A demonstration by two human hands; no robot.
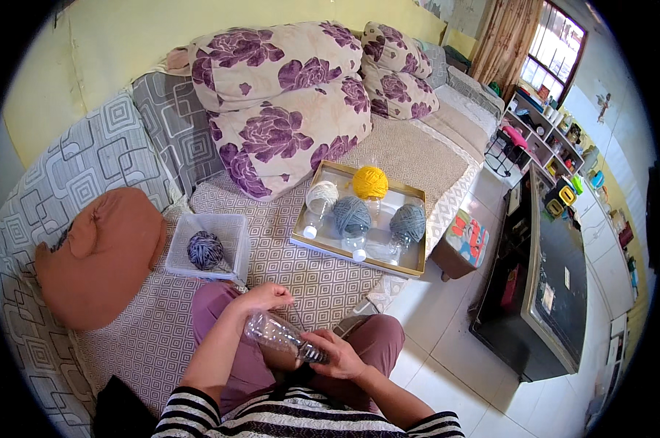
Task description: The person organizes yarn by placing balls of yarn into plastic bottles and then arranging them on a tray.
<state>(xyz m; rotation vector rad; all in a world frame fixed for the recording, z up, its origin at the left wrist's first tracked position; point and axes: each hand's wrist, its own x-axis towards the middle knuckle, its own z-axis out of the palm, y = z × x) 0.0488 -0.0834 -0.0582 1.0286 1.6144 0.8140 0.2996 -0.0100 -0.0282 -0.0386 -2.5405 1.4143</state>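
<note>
My right hand (337, 355) is wrapped round the narrow end of a clear plastic bottle (271, 330), which lies tilted above my lap. Some dark yarn (313, 353) shows on the bottle beside my right fingers. Over the bottle's wide end, my left hand (266, 296) is closed in a pinch, with a thin dark strand running down from its fingertips. A variegated purple-grey yarn ball (205, 250) sits in a translucent plastic bin (175, 244) just beyond my left arm.
On the sofa (286, 266), a shallow gold-rimmed box (313, 248) holds white, yellow and grey yarn balls with clear bottles. A brown cushion (111, 255) lies at left, floral cushions (271, 131) behind. A stool (454, 255) and black cabinet (545, 285) stand right.
</note>
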